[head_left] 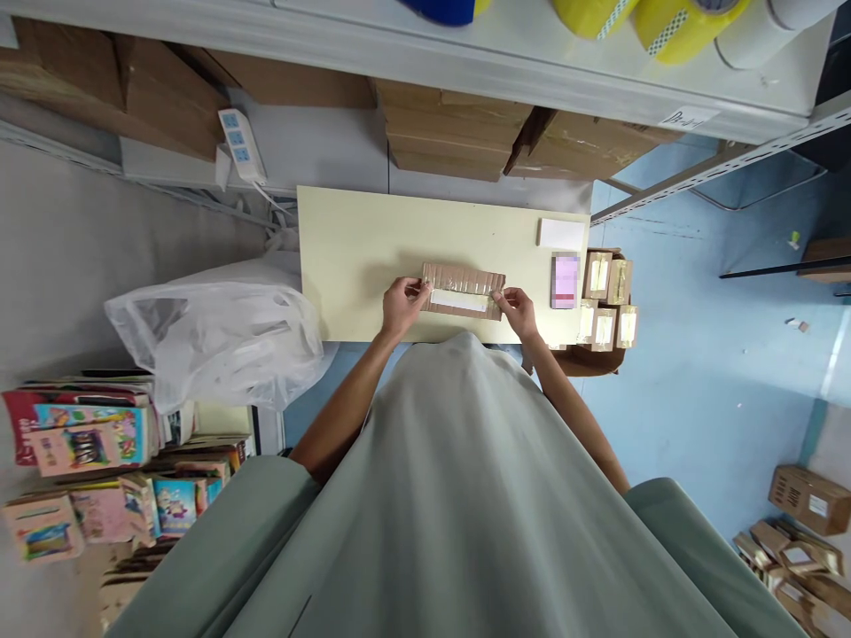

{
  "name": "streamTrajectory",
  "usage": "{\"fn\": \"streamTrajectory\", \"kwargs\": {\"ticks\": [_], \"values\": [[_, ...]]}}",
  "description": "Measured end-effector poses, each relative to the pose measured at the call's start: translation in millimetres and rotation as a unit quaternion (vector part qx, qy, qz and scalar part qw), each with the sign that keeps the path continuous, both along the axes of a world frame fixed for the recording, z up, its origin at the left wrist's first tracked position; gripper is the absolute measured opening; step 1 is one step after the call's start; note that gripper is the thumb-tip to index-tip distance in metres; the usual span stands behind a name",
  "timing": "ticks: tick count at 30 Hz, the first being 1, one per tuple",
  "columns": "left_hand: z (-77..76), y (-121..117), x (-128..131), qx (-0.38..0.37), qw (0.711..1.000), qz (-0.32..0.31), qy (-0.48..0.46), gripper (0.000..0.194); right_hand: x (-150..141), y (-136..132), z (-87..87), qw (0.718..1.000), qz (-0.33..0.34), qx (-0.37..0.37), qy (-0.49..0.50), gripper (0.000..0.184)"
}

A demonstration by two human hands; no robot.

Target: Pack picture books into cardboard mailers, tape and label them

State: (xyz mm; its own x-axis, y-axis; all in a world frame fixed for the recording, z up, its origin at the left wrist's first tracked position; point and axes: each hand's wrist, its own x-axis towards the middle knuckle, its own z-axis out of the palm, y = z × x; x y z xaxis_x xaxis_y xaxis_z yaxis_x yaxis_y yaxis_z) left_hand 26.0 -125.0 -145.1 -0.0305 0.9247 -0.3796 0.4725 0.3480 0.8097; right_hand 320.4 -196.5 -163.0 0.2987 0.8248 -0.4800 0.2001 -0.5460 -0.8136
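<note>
Item: one corrugated cardboard piece (465, 276), with shiny tape across it and a white strip along its near side; it lies between the two hands, over the near part of the counter (372, 230).
Left hand (402, 307): fingertips closed on the piece's left end. Right hand (517, 312): fingertips closed on its right end. The paired grip likely keeps it level and stops it twisting (whether it touches the counter, one cannot tell).
Beyond the right hand, farther right: a pink-screened device (565, 281) and, past it, a white box (561, 234), both seemingly set aside to leave the hands room.
Right of these, at the counter's end: small taped packets (598, 275) in an open carton (585, 361), probably grouped there within the right hand's reach.
Well left of the left hand: a translucent plastic bag (232, 328), apparently out of the way.
</note>
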Motion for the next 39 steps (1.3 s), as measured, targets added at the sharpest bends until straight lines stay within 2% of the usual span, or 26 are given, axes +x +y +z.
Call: {"fn": "streamTrajectory", "kwargs": {"ticks": [3, 6, 9, 12, 15, 17, 22, 26, 30, 33, 36, 39], "values": [[0.7, 4, -4, -0.031, 0.999, 0.0, -0.01, 0.032, -2, 0, 6.3, 1.0, 0.001, -0.019, -0.01, 0.076], [1.2, 6, -5, -0.028, 1.0, 0.0, 0.001, 0.035, -4, -1, 15.7, 0.999, 0.009, -0.019, -0.04, 0.075], [3.1, 8, -4, -0.005, 1.0, -0.001, -0.002, 0.028, 0, 1, 24.7, 0.998, 0.025, 0.019, -0.056, 0.073], [5.6, 9, 0, 0.037, 0.999, -0.006, -0.028, 0.024, 10, 3, 26.6, 0.996, 0.048, 0.066, -0.04, 0.068], [3.4, 8, 7, 0.049, 0.997, -0.001, -0.067, 0.025, 23, 2, 16.3, 0.993, 0.065, 0.09, -0.03, 0.058], [-2.5, 5, 13, 0.012, 0.997, 0.018, -0.078, 0.027, 29, -1, 3.7, 0.993, 0.073, 0.084, -0.026, 0.053], [-19.7, -10, 23, -0.125, 0.99, 0.067, -0.014, 0.031, 30, -16, -28.0, 0.996, 0.083, 0.032, 0.006, 0.054], [-21.4, -14, 20, -0.14, 0.988, 0.056, 0.016, 0.032, 32, -25, -37.6, 0.994, 0.11, 0.018, 0.015, 0.052], [-12.0, 3, 17, -0.073, 0.993, 0.053, 0.07, 0.028, 54, -19, -37.5, 0.995, 0.09, 0.051, 0.008, 0.052], [-0.4, 26, 29, 0.018, 0.99, 0.065, 0.123, 0.037, 85, -3, -37.5, 0.996, 0.042, 0.081, -0.013, 0.057], [10.0, 45, 59, 0.089, 0.981, 0.055, 0.161, 0.045, 122, 18, -40.5, 0.994, -0.004, 0.102, -0.047, 0.06], [12.9, 55, 104, 0.119, 0.985, -0.01, 0.125, 0.051, 157, 39, -47.9, 0.989, -0.036, 0.11, -0.091, 0.058]]}}
